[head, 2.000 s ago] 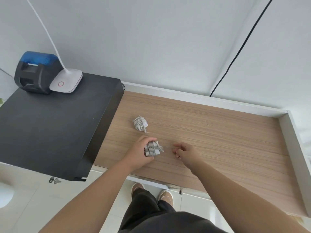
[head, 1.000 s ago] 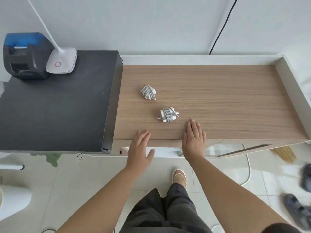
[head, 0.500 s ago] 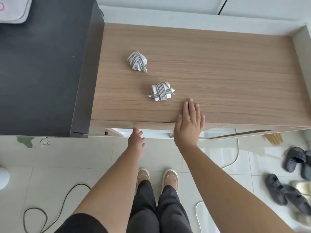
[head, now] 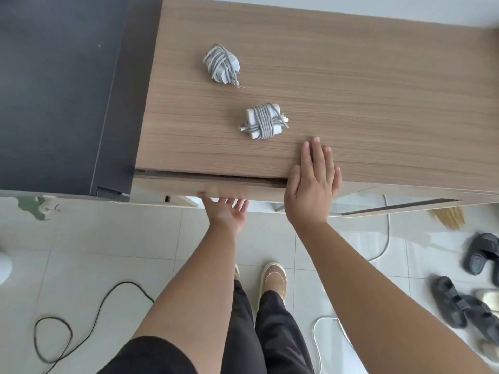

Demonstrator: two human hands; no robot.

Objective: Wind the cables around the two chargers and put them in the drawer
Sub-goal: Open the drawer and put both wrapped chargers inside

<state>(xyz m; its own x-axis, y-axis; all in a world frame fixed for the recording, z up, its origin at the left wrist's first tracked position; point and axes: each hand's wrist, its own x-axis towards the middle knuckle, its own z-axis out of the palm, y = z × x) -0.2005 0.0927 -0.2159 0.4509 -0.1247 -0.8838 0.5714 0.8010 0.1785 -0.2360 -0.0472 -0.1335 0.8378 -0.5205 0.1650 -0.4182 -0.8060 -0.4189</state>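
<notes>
Fingers (head: 314, 155) of the right hand (head: 310, 184) lie flat on the worktop (head: 378, 90); left hand (head: 225, 210) fingers hook under the drawer (head: 210, 188) front, both chargers wound

Both bare forearms reach forward and up from the bottom of the view, the left one nearer the middle, the right one crossing in from the lower right. The left hand (head: 226, 210) is turned palm up below the counter (head: 378, 76) edge, its fingers hooked under the drawer (head: 210, 186) front so that only the palm and the finger bases show. The right hand (head: 312, 182) lies palm down and flat on the counter's near edge, fingers straight and close together, thumb out to the left, wrist hanging past the edge.
</notes>
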